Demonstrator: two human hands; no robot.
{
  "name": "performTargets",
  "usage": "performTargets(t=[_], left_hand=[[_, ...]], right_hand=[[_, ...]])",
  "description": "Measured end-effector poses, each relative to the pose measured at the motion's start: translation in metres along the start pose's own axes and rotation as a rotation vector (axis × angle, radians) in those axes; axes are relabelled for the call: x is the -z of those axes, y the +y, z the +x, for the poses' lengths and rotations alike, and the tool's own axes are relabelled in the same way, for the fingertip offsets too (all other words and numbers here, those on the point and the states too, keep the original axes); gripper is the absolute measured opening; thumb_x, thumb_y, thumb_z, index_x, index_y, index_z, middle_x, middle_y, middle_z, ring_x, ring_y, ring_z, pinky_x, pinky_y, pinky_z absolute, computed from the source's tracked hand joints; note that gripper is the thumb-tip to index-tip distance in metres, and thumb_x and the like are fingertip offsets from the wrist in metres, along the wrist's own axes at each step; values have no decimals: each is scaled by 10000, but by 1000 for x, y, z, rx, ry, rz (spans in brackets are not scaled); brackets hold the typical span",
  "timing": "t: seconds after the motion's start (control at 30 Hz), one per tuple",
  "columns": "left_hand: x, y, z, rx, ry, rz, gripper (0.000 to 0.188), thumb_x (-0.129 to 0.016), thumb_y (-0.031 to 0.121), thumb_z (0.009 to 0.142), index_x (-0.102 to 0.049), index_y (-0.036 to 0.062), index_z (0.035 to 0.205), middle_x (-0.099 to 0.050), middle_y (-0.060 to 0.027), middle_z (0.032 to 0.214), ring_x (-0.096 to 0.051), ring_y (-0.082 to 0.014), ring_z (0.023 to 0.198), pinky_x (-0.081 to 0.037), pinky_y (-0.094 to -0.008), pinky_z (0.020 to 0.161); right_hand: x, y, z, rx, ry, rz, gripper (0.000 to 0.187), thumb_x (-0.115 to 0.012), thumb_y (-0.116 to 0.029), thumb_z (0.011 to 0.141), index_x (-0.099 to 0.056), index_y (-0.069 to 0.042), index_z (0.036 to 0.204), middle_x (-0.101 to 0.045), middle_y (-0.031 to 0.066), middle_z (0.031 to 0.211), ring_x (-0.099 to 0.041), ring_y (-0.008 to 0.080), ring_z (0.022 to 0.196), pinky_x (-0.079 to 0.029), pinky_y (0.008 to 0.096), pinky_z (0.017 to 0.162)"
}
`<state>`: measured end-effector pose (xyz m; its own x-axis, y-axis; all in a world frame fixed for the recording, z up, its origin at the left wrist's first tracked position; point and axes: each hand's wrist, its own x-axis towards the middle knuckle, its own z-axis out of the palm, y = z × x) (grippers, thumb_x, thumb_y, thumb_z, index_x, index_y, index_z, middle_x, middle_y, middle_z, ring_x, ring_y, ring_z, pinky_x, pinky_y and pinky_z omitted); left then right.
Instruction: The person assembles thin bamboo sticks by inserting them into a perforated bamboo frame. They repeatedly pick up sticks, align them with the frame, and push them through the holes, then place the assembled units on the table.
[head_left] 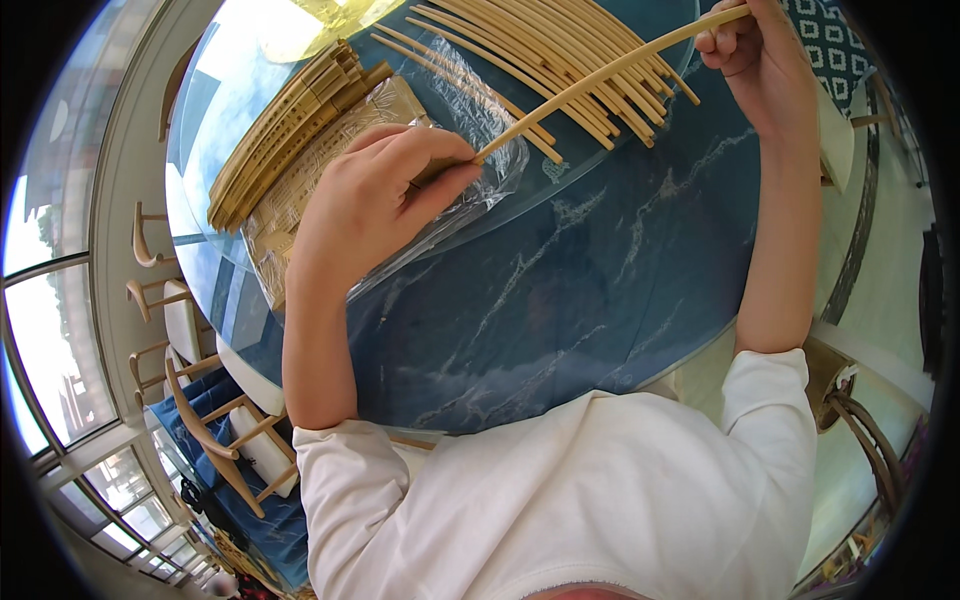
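Observation:
A long pale wooden chopstick (610, 72) spans between my two hands above the table. My left hand (375, 195) is closed, thumb and forefinger pinching its lower end. A flat gold-brown piece (430, 170) shows between those fingers; most of it is hidden by the hand. My right hand (765, 75) has its fingers closed round the chopstick's upper end. Beyond the held one, several loose chopsticks (520, 50) lie side by side. Next to my left hand are a stack of narrow gold sleeves (290, 130) and a flat gold pack (275, 225) in clear plastic (500, 165).
The round table has a blue marbled top (560, 300) with a raised glass disc on it. A yellow translucent thing (325, 25) sits at the far edge. Wooden chairs (230, 440) stand at left by tall windows (60, 350); a patterned cloth (825, 50) is at far right.

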<state>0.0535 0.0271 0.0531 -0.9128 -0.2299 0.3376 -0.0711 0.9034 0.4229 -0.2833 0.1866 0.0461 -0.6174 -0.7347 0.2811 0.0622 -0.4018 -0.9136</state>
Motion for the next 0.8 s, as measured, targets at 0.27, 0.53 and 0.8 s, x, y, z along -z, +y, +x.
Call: performTargets(t=[0.27, 0.53, 0.8], left_hand=[[0, -3, 4, -183, 31, 122, 148, -783, 212, 964, -701, 117, 1040, -779, -31, 1050, -736, -264, 912, -574, -384, 934], [0, 4, 3, -60, -33, 153, 148, -784, 159, 965, -684, 79, 1037, -790, -66, 1140, -737, -291, 1000, -576, -389, 909], [0, 11, 3, 10, -69, 143, 165, -789, 158, 959, -685, 57, 1037, -736, -78, 993, -706, -306, 940, -557, -405, 846]], right_hand=[[11, 13, 8, -81, -37, 157, 381, -528, -387, 1150, -619, -95, 922, -625, 54, 612, -696, 185, 584, -576, 297, 528], [-7, 4, -7, 339, -147, -19, 343, -498, -349, 1165, -613, -97, 963, -636, 70, 636, -679, 226, 582, -589, 317, 540], [-3, 8, 1, -259, -155, 5, 306, -527, -277, 1152, -645, -47, 989, -774, 159, 811, -788, 230, 738, -659, 323, 624]])
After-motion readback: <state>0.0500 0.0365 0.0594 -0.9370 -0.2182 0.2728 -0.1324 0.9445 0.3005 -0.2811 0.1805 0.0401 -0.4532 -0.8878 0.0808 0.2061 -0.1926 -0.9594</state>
